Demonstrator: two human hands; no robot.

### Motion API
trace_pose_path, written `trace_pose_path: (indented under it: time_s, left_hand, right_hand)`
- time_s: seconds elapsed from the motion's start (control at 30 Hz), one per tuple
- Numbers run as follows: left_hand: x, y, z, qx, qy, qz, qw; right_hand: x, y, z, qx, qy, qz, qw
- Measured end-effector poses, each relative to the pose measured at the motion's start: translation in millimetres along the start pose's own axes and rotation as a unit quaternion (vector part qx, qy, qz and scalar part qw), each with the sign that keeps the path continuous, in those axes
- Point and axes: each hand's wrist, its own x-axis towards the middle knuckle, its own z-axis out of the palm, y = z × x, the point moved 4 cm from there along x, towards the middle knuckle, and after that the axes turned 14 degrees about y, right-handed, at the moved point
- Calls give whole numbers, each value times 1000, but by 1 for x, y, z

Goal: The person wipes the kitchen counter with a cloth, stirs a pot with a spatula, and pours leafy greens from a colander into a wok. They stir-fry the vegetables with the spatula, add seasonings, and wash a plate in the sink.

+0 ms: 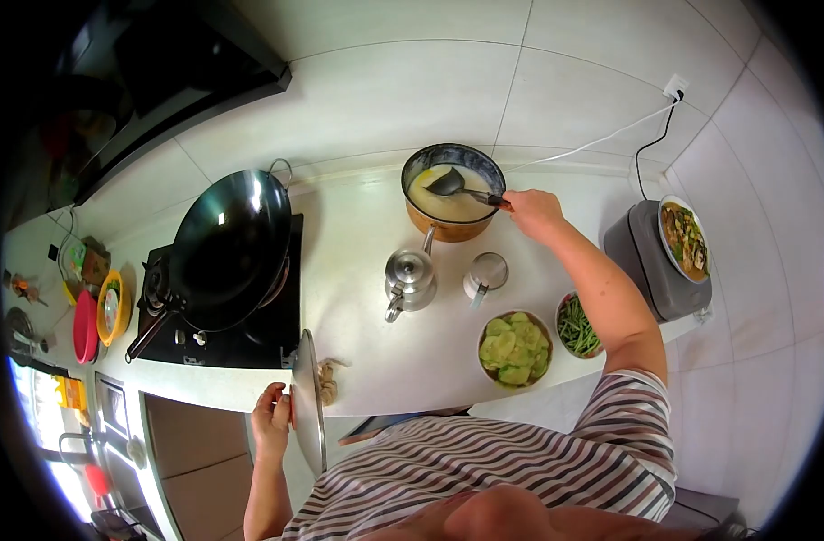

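My right hand [533, 215] is closed around the handle of a black spatula [446, 184]. Its broad head rests in the pale, thick liquid [434, 204] inside a pot [450, 230] with a dark rim and brownish outer side. At the counter's front edge, my left hand [270, 417] grips the knob of a round lid [309, 406], which is held on edge, nearly upright. Just right of the lid lies a small piece of what looks like ginger root [328, 380]. A metal kettle [410, 278] and a clear lidded jar [487, 272] stand in front of the pot.
A black wok [232, 243] sits on the hob [214, 347] to the left. Bowls of sliced green vegetable [515, 350] and green beans [578, 326] are at the front right. A dish of cooked food [684, 239] tops a grey appliance [642, 261]; cords run to a wall socket [675, 87].
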Motion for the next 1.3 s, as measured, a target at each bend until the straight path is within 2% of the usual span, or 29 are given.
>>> trace_pose_path:
  time_s: [0.17,0.33,0.4,0.5,0.8,1.07,1.3]
  left_hand:
    - [-4,5,-2,-12,-15,-14,1000]
    - [3,-19,-15,-5,3,-7,1000]
    - [5,-27,-20,-6,12,30,999]
    - [2,-19,-23,-3,-4,-4,1000]
    - [11,-25,-30,18,-13,-1,1000]
    - [9,-17,-25,40,-20,29,999]
    - [0,-10,-24,58,-6,45,997]
  right_hand:
    - [-3,-11,0,4,-4,42,999]
    - [-4,-17,5,12,7,56,998]
    - [-6,-18,6,20,14,62,998]
    - [-11,-21,4,30,30,62,997]
    - [-35,-23,11,19,60,89,994]
    - [-60,-11,31,11,132,67,989]
    - [-65,6,39,15,157,51,986]
